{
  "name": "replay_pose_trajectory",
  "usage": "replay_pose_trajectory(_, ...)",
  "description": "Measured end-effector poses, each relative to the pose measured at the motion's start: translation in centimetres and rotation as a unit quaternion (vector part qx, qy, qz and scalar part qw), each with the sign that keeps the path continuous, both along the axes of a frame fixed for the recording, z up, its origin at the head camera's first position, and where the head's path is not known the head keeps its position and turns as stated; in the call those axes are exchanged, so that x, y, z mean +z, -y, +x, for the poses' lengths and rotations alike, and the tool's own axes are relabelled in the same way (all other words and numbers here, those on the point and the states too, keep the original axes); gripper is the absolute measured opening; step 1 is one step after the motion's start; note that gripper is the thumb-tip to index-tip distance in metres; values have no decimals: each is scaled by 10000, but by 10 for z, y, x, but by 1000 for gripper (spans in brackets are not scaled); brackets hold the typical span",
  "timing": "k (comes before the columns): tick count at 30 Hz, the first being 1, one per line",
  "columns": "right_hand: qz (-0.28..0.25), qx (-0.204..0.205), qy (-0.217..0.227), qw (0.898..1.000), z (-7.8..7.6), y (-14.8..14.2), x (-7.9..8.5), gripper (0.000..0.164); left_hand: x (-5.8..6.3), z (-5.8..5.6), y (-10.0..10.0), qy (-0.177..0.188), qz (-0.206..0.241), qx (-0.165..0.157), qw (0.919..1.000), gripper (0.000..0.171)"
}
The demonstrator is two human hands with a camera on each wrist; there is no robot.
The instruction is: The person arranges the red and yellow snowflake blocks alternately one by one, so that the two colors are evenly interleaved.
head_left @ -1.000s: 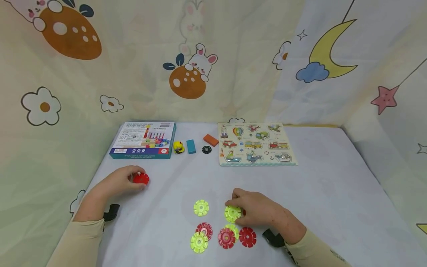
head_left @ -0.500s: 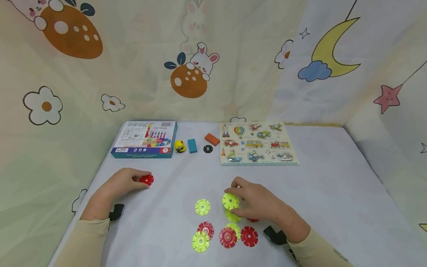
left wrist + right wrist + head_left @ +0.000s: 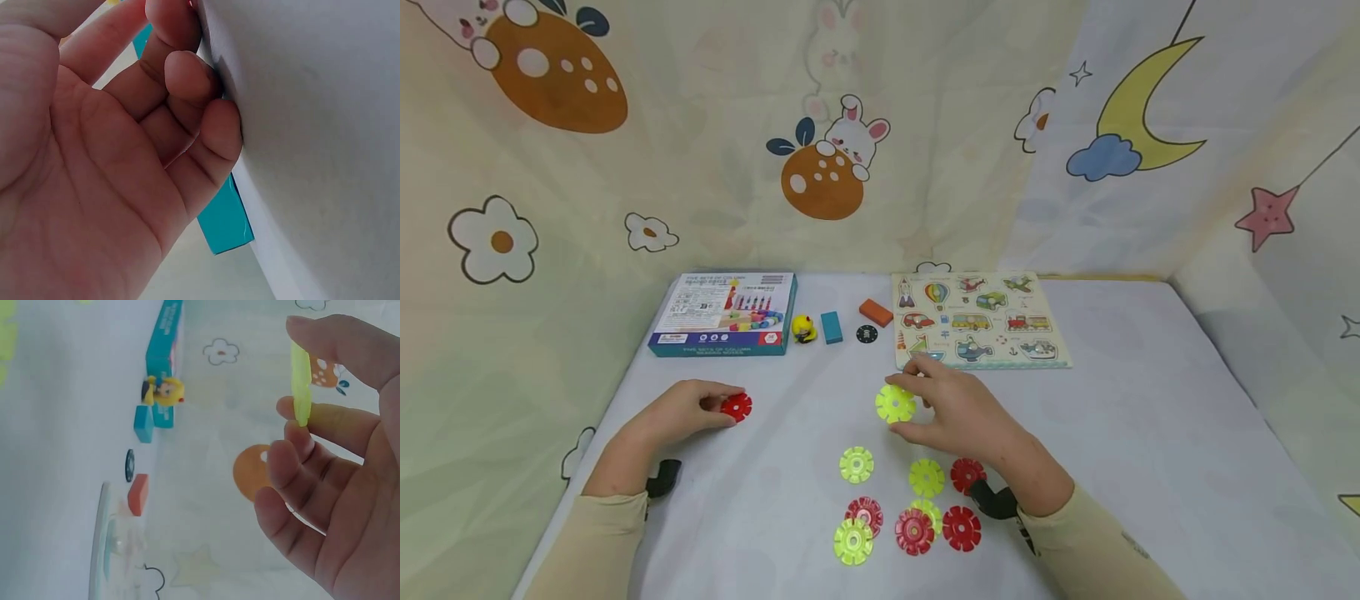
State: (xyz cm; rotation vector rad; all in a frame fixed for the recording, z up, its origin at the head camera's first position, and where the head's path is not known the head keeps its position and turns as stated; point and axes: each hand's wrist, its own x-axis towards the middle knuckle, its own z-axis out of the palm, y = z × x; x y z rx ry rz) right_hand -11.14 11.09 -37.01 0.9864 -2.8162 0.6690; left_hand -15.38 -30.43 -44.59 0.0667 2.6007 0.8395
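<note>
Pinching a yellow disc (image 3: 895, 404) by its edge between thumb and fingers, the right hand (image 3: 951, 408) hangs above the white table (image 3: 1135, 400), and from the head view its knuckles overlap the near edge of the picture board (image 3: 992, 321). Seen from the right wrist, that disc stands edge-on, with 3 fingers bent below it. On the other side, the left hand (image 3: 688, 408) grips a red disc (image 3: 737, 407) between thumb and fingers, low over the cloth (in the left wrist view the disc is nearly all hidden behind the fingers, so I cannot tell whether it touches the table). Between the hands and closer to the person lie 8 more notched discs, 4 yellow and 4 red. A lone yellow piece (image 3: 856, 465) sits apart; below it a lower yellow piece (image 3: 853, 542) overlaps a pinkish-red piece (image 3: 864, 512). To their right, another red piece (image 3: 914, 532) partly covers a yellow one. Along the back stand a flat box (image 3: 722, 312), a small yellow toy (image 3: 803, 328) just beside it, a blue block (image 3: 831, 327), a black chip (image 3: 867, 334) and an orange block (image 3: 876, 312) near the board.
</note>
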Motion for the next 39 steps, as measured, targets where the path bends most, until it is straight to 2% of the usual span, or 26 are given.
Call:
replay_pose_trajectory(4, -229, -11, -206, 9995, -4, 15, 5, 52, 0, -1, 1, -2, 18, 3, 10000, 60)
replay_pose_trajectory(10, -270, -158, -349, 9989, -12, 42, 2, 54, 1, -1, -2, 53, -37, 47, 10000, 61)
replay_pose_trajectory(17, -274, -372, 335, 9984, -11, 79, -4, 57, 2, -2, -3, -59, -44, -113, 9999, 56)
replay_pose_trajectory(22, -253, -483, 610, 9966, -12, 110, -11, 59, 2, -1, -4, -268, -186, -234, 9992, 52)
replay_pose_trajectory(28, -125, -687, 1030, 9922, -16, 147, -20, 60, 2, 1, -2, -237, -183, -294, 9991, 52)
replay_pose_trajectory(35, 682, -629, 1439, 9852, -35, 179, -44, 57, -2, -2, 0, -299, -152, -388, 9987, 52)
replay_pose_trajectory(39, 953, -627, 1507, 9820, -45, 190, -60, 55, -1, -3, -2, -374, -158, -407, 9983, 52)
